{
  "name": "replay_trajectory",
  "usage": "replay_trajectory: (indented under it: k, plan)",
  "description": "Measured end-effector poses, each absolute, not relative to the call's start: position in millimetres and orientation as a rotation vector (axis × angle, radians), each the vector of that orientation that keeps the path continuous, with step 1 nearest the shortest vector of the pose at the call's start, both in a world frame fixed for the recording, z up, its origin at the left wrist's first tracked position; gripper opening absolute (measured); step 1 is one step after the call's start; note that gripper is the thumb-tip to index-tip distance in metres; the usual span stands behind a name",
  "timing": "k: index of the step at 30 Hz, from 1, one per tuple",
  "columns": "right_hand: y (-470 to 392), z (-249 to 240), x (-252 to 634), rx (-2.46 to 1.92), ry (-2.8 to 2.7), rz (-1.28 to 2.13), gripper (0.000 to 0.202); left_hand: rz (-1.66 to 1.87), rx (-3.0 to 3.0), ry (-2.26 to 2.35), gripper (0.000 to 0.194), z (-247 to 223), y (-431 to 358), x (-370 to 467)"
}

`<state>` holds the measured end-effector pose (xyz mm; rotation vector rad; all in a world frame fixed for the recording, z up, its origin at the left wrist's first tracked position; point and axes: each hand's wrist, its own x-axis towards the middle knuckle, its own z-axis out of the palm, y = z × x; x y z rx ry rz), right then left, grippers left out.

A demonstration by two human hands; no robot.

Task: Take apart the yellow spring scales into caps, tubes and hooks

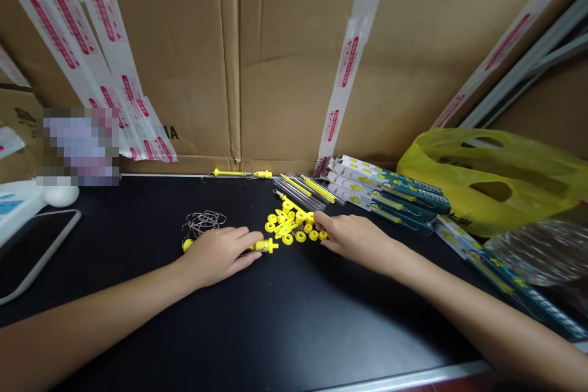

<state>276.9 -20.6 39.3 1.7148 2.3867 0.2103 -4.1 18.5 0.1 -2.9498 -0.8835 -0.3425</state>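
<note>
My left hand (pixel 218 254) is closed around a slim yellow plastic hook tool (pixel 265 247). Its stepped yellow end sticks out past my fingertips, and another yellow end shows left of the hand. Just behind that hand lies a tangle of bent wire hooks (pixel 204 222). At the right edge of a pile of small yellow plastic rings and parts (pixel 287 226), my right hand (pixel 346 236) has its fingers drawn together. What sits between those fingertips is hidden. Thin dark springs (pixel 301 229) lie among the yellow pieces.
A finished-looking yellow hook tool (pixel 236 173) lies along the back edge. Clear tubes with yellow rods (pixel 305 190) and printed boxes (pixel 386 193) lie at right, near a yellow plastic bag (pixel 487 177). A phone (pixel 37 251) rests at left. Cardboard (pixel 294 73) walls the back.
</note>
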Motion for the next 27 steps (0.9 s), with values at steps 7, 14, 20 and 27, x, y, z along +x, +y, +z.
replay_trajectory:
  k: [7,14,20,27]
  plan:
    - [-24.0,37.3,264.6,1.792,2.437,0.239,0.011,-0.423,-2.952,-0.868,0.028,-0.1,17.0,-4.7]
    - [-45.9,23.6,235.0,1.801,2.893,-0.8,0.022,-0.61,-2.83,-0.786,0.026,-1.6,17.3,-2.9]
    - [-51.1,3.1,222.3,1.586,2.708,-1.817,0.038,-0.757,-2.774,-0.741,0.024,-0.7,14.8,-5.0]
    - [-49.6,-14.4,218.0,1.613,2.842,-1.993,0.035,-0.816,-2.747,-0.696,0.023,0.2,11.5,-5.0]
